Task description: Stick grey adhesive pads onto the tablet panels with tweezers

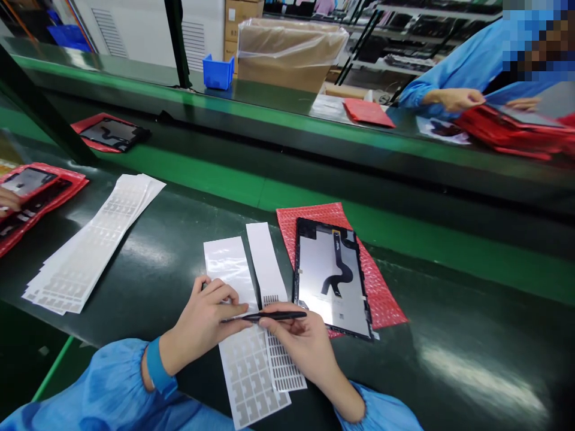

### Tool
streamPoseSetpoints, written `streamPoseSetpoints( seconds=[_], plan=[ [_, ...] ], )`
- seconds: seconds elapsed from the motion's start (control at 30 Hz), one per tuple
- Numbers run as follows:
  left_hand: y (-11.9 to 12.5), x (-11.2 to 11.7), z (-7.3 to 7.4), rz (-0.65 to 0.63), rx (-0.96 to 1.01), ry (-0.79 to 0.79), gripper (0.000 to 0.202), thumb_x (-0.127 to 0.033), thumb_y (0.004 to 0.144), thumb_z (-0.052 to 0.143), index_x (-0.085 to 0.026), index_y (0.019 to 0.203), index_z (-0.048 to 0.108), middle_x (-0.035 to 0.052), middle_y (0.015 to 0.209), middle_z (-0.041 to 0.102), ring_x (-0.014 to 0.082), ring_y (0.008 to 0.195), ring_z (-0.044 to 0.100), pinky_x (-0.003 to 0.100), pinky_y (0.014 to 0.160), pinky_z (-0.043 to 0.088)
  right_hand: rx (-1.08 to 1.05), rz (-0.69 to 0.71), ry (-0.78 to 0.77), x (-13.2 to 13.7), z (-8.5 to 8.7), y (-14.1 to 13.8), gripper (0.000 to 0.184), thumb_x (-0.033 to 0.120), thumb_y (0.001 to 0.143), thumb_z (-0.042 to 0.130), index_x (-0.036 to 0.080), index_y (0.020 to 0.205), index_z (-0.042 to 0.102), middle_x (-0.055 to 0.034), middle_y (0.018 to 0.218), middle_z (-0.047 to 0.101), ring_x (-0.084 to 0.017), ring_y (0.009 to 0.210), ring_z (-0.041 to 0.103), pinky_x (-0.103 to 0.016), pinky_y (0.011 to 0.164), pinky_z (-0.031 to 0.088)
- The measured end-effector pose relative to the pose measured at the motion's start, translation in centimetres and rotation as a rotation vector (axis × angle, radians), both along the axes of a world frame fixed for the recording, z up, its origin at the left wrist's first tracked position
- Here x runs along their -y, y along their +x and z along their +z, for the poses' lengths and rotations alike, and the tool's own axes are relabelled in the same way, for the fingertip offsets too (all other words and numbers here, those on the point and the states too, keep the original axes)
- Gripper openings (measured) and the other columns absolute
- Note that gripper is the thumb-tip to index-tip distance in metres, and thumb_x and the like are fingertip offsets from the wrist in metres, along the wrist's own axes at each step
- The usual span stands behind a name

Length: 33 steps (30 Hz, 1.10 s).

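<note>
My left hand point(204, 323) rests with bent fingers on a wide sticker sheet point(245, 353), its fingertips pinched at the tip of black tweezers point(265, 316). My right hand point(300, 347) grips those tweezers, held level above a narrow sticker strip point(269, 269). Just to the right lies a tablet panel point(335, 278), back side up with a black flex cable, on a red bubble bag point(377, 287).
A fanned stack of sticker sheets point(90, 245) lies at left. More panels on red bags sit at far left point(31, 191) and on the conveyor point(110, 133). Another person's hands point(453, 99) handle red bags at top right. A blue bin point(218, 72) and cardboard box point(287, 54) stand behind.
</note>
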<state>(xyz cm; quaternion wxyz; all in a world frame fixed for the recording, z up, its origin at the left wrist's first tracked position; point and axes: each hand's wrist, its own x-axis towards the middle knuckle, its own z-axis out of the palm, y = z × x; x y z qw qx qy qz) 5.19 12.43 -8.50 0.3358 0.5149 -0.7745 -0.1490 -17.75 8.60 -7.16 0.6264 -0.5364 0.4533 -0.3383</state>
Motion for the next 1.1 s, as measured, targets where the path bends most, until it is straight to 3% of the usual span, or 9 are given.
streamPoseSetpoints(
  seconds=[0.23, 0.33, 0.4, 0.5, 0.6, 0.7, 0.77, 0.93, 1.1],
  plan=[
    [-0.1, -0.3, 0.4, 0.018, 0.011, -0.017, 0.028, -0.052, 0.094, 0.073, -0.031, 0.113, 0.075, -0.0001, 0.098, 0.069, 0.0178, 0.094, 0.060, 0.042, 0.093, 0.029, -0.011, 0.002, 0.059, -0.1, 0.1, 0.2, 0.033, 0.046, 0.078, 0.091, 0.016, 0.088, 0.080, -0.0087, 0.078, 0.079, -0.024, 0.070, 0.078, -0.026, 0.063, 0.064],
    [-0.3, -0.5, 1.3, 0.006, 0.026, -0.054, 0.037, -0.058, 0.090, 0.076, -0.028, 0.112, 0.075, 0.0007, 0.099, 0.070, 0.0185, 0.094, 0.062, 0.043, 0.096, 0.029, 0.102, -0.040, 0.153, 0.5, 1.2, -1.1, 0.038, 0.049, 0.077, 0.092, 0.017, 0.087, 0.074, -0.0069, 0.070, 0.076, -0.025, 0.067, 0.078, -0.027, 0.063, 0.065],
    [-0.7, -0.1, 2.1, -0.051, 0.048, -0.090, 0.032, -0.056, 0.090, 0.075, -0.027, 0.105, 0.074, -0.0006, 0.096, 0.070, 0.0171, 0.090, 0.062, 0.044, 0.098, 0.029, 0.169, -0.111, 0.155, 1.6, 2.4, -2.7, 0.040, 0.048, 0.077, 0.092, 0.019, 0.088, 0.067, -0.0048, 0.068, 0.075, -0.023, 0.063, 0.077, -0.026, 0.061, 0.065],
    [-2.2, 2.7, 3.0, -0.175, 0.129, -0.160, 0.020, -0.045, 0.098, 0.067, -0.027, 0.103, 0.073, -0.0024, 0.093, 0.070, 0.0152, 0.086, 0.063, 0.045, 0.099, 0.031, 0.217, -0.268, 0.036, 4.3, 4.2, -5.6, 0.054, 0.044, 0.072, 0.097, 0.023, 0.098, 0.055, 0.0003, 0.063, 0.073, -0.020, 0.053, 0.074, -0.024, 0.055, 0.064],
    [-4.3, 7.5, 2.9, -0.208, 0.250, -0.194, 0.025, -0.034, 0.099, 0.062, -0.026, 0.122, 0.068, 0.0018, 0.114, 0.072, 0.0195, 0.108, 0.065, 0.046, 0.103, 0.031, 0.168, -0.389, -0.093, 7.5, 5.1, -8.0, 0.072, 0.041, 0.065, 0.101, 0.024, 0.107, 0.046, 0.0015, 0.061, 0.072, -0.020, 0.053, 0.073, -0.022, 0.055, 0.063],
    [-6.3, 11.9, 2.1, -0.162, 0.275, -0.201, 0.033, -0.029, 0.096, 0.063, -0.021, 0.128, 0.065, 0.0072, 0.131, 0.067, 0.0252, 0.127, 0.059, 0.049, 0.108, 0.029, 0.119, -0.397, -0.144, 9.9, 5.0, -9.2, 0.078, 0.045, 0.063, 0.101, 0.024, 0.107, 0.041, -0.0020, 0.065, 0.075, -0.021, 0.059, 0.075, -0.022, 0.057, 0.064],
    [-7.3, 13.3, 1.6, -0.156, 0.248, -0.216, 0.033, -0.031, 0.093, 0.064, -0.018, 0.124, 0.066, 0.0081, 0.127, 0.069, 0.0259, 0.123, 0.061, 0.050, 0.109, 0.029, 0.096, -0.378, -0.156, 10.9, 4.6, -9.7, 0.078, 0.048, 0.065, 0.100, 0.024, 0.106, 0.039, -0.0031, 0.066, 0.075, -0.020, 0.059, 0.076, -0.021, 0.057, 0.063],
    [-8.2, 11.4, 1.2, -0.219, 0.204, -0.227, 0.028, -0.034, 0.092, 0.062, -0.018, 0.115, 0.069, 0.0060, 0.108, 0.073, 0.0225, 0.101, 0.066, 0.047, 0.099, 0.034, 0.043, -0.283, -0.165, 12.0, 3.1, -9.3, 0.072, 0.048, 0.072, 0.096, 0.024, 0.110, 0.040, -0.0035, 0.068, 0.076, -0.020, 0.060, 0.076, -0.021, 0.059, 0.064],
    [-8.4, 9.9, 1.3, -0.226, 0.180, -0.261, 0.014, -0.030, 0.094, 0.062, -0.022, 0.105, 0.068, -0.0004, 0.098, 0.074, 0.0190, 0.090, 0.063, 0.047, 0.098, 0.031, 0.021, -0.197, -0.133, 13.4, 2.0, -8.0, 0.065, 0.047, 0.076, 0.094, 0.024, 0.110, 0.042, -0.0015, 0.067, 0.075, -0.020, 0.062, 0.077, -0.021, 0.059, 0.063]
  ],
)
